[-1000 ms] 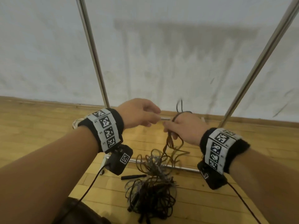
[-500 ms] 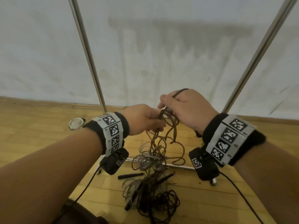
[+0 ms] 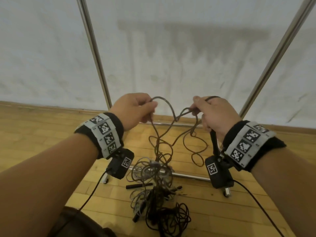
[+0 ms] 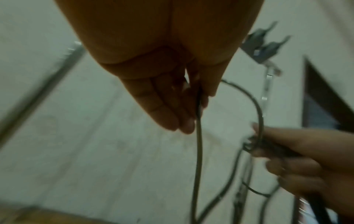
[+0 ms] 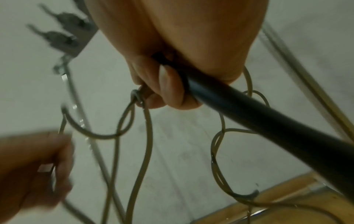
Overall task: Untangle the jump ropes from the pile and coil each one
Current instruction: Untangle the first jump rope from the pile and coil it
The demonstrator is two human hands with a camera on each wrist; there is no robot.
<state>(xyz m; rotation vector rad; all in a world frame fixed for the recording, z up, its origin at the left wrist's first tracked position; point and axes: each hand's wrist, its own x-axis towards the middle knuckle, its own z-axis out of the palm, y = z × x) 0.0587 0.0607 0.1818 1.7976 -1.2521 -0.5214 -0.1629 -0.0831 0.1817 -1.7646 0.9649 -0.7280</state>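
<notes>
The head camera is looking forward and down over both hands toward the floor (image 3: 42,134). Each wrist camera is peering close along its own fingers, catching the opposite hand and shared rope (image 3: 168,108).

Black wristbands (image 3: 253,142) with grey marker tags, black wrist cameras (image 3: 218,171), cables

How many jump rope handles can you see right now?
3 that I can make out: a black handle gripped in the right hand, one lying on the floor left of the pile, and one at the pile's lower left. More may be buried.
</notes>
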